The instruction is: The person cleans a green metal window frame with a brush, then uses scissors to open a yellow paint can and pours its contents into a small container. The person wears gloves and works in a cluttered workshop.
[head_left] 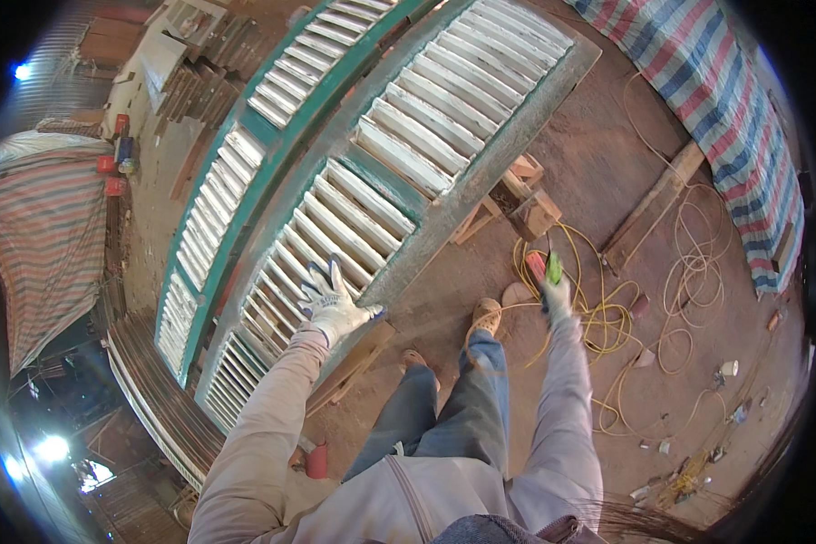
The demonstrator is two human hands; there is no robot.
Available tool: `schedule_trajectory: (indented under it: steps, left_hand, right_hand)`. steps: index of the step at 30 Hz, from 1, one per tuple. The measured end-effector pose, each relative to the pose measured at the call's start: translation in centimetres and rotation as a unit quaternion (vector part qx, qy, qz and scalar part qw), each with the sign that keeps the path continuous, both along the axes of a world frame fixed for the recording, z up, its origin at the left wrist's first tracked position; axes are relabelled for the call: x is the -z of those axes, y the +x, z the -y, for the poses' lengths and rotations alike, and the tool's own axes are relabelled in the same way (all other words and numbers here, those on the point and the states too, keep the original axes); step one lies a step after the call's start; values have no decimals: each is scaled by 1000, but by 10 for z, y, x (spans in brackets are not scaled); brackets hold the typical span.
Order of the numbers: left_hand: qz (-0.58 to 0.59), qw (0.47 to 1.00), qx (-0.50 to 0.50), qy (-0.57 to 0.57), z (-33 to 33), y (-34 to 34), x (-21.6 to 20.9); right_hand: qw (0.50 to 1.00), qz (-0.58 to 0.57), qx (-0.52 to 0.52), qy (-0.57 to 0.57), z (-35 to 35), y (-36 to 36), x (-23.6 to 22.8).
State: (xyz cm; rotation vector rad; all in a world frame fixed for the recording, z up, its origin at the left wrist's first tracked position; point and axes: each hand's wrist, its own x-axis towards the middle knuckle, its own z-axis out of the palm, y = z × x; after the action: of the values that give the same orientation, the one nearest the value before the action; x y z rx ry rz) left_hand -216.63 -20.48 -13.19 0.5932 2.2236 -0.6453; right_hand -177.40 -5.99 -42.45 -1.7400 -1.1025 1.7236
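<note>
In the head view, the near shutter (423,210) is lying slantwise before the person, propped on a wooden support (530,213), with the far shutter (258,124) lying alongside. The work is apparently standing partway. The near frame is looking mostly dull grey, while its crosspieces (381,179) and inner edges are carrying green. Its slats (422,136) are showing patchy, streaked white, so the finish is looking uneven. The far frame is showing much fuller green and is seemingly less worked. Whether any section is finished, the view is not telling.

The left hand (334,310), gloved, is resting on the near shutter's lower slats and edge, fingers spreading wide and gripping nothing. The right hand (558,292) is closing around a red tool (537,266), holding it well apart from the shutter, above the floor near a yellow hose (612,322). Something green is showing at that grip; whether it is glove or tool, one cannot tell.

As for writing, the left glove's back is bearing a small, unreadable dark mark. No label is showing legibly on the shutters or the tool.
</note>
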Motion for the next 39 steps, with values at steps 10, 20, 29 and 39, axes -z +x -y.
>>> schedule_trajectory:
  steps: [10, 20, 29, 39]
  left_hand:
    - [14, 1000, -2, 19, 4, 0, -5]
    - [15, 999, 4, 31, 4, 1, -12]
    - [12, 999, 26, 37, 11, -6, -6]
    - [15, 991, 30, 131, 30, -8, 6]
  right_hand:
    - [983, -97, -78, -135, 200, -29, -56]
    - [862, -433, 12, -263, 77, -183, -45]
    - [954, -197, -106, -198, 141, -242, -18]
    - [934, -252, -155, -201, 36, -307, 34]
